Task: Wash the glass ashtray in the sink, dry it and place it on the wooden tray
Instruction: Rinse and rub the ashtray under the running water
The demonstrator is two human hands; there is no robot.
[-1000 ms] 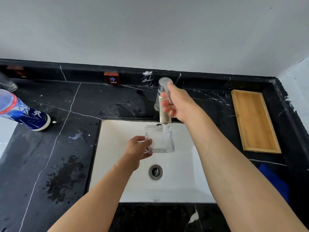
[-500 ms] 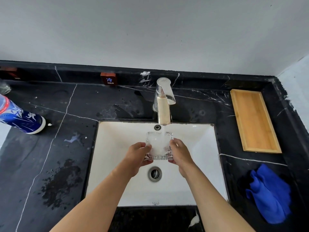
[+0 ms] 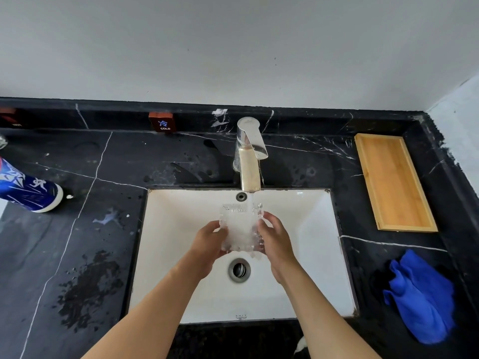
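Note:
The square clear glass ashtray (image 3: pixel 241 229) is held over the white sink (image 3: pixel 311 255), under water that runs from the faucet (image 3: pixel 249 161). My left hand (image 3: pixel 207 244) grips its left edge and my right hand (image 3: pixel 276 239) grips its right edge. Water foams inside the ashtray. The wooden tray (image 3: pixel 391 180) lies on the black counter at the right, with nothing on it. A crumpled blue cloth (image 3: pixel 420 296) lies on the counter below the tray.
A blue and white can (image 3: pixel 28 190) lies on the counter at the far left. A small red block marked COLD (image 3: pixel 162 122) stands on the back ledge. Wet patches (image 3: pixel 88 288) mark the counter left of the sink. The drain (image 3: pixel 239 270) sits below my hands.
My right hand left the faucet handle and came down to grip the ashtray's right edge. Water now runs into the ashtray, held with both hands. The camera view shifted slightly.

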